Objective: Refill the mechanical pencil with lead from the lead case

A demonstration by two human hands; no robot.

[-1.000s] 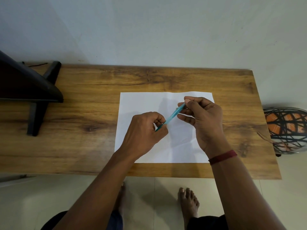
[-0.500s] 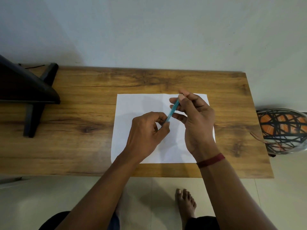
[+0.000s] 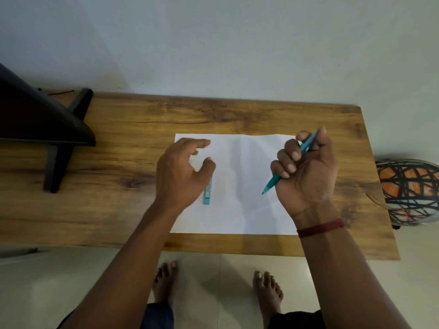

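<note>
Right of centre, the right hand [image 3: 308, 172] gripped the teal mechanical pencil [image 3: 273, 182] in curled fingers, with the tip pointing to the lower left above the white paper [image 3: 247, 186]. Left of centre, the blurred left hand [image 3: 178, 172] had fingers and thumb spread apart and held nothing. The teal lead case [image 3: 207, 194] lay on the paper, its upper end hidden under that hand. The paper rested on a wooden table [image 3: 118, 143].
</note>
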